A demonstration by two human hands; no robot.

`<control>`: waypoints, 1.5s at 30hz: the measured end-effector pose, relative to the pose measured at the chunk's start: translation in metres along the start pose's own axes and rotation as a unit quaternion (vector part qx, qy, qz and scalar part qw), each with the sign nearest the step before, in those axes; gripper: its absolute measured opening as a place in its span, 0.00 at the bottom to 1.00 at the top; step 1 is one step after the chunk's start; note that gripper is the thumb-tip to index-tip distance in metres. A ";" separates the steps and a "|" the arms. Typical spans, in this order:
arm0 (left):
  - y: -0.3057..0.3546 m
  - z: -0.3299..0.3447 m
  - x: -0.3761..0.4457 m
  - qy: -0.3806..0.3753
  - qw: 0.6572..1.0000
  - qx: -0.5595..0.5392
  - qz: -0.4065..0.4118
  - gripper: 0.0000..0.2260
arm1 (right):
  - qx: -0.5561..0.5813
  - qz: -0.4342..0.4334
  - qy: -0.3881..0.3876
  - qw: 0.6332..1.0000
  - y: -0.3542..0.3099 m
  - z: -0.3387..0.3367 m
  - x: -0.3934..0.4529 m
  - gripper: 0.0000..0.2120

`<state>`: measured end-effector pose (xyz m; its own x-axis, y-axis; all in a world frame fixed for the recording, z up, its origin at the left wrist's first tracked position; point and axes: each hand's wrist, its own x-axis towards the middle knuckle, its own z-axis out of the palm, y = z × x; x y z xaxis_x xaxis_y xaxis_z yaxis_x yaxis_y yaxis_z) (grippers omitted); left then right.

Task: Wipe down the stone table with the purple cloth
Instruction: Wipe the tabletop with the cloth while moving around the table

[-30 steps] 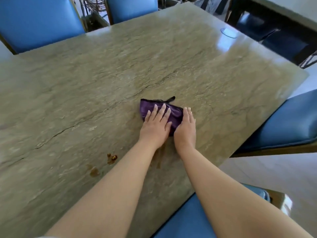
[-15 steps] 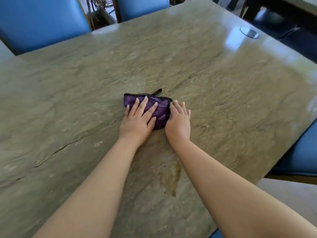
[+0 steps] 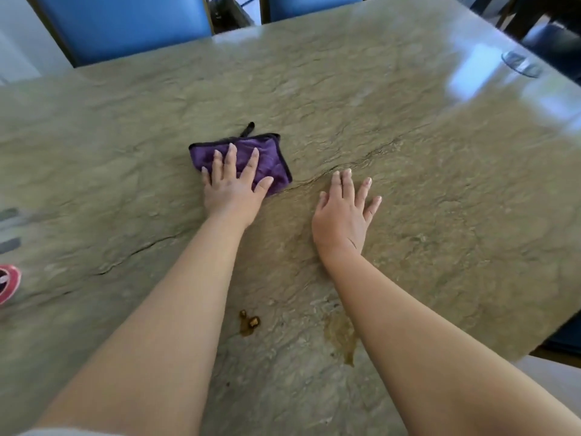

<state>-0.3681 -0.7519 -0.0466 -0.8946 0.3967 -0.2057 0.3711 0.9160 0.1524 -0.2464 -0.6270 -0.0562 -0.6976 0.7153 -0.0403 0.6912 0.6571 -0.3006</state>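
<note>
The folded purple cloth lies flat near the middle of the greenish stone table. My left hand presses down on the cloth with fingers spread, covering its near half. My right hand rests flat on the bare stone to the right of the cloth, fingers apart, holding nothing and not touching the cloth. A brown wet smear and a small brown blob with crumbs mark the stone between my forearms.
Blue chairs stand along the far side, and another blue chair seat sits at the right edge. A clear round object lies at the far right corner. A pink-rimmed item shows at the left edge.
My right hand has come off the cloth and now lies on bare stone to its right. The left hand has slid the cloth leftward. The view shifted, showing the brown blob again.
</note>
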 end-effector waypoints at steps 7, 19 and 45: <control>-0.048 0.010 -0.088 0.008 0.990 -0.003 0.141 0.28 | 0.097 -0.073 -0.011 0.993 -0.037 0.006 -0.049 0.24; -0.094 0.020 -0.130 0.064 0.997 -0.032 -0.014 0.27 | -0.011 -0.213 -0.092 0.973 -0.079 0.026 -0.080 0.26; -0.116 -0.004 -0.114 -0.015 0.988 -0.031 -0.149 0.25 | 0.093 -0.247 -0.178 0.948 -0.024 -0.018 -0.078 0.29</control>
<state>-0.3101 -0.9035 -0.0375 -0.9540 0.1120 -0.2783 0.0754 0.9874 0.1388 -0.2058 -0.6945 -0.0289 -0.9699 0.1840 -0.1596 0.2413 0.8147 -0.5272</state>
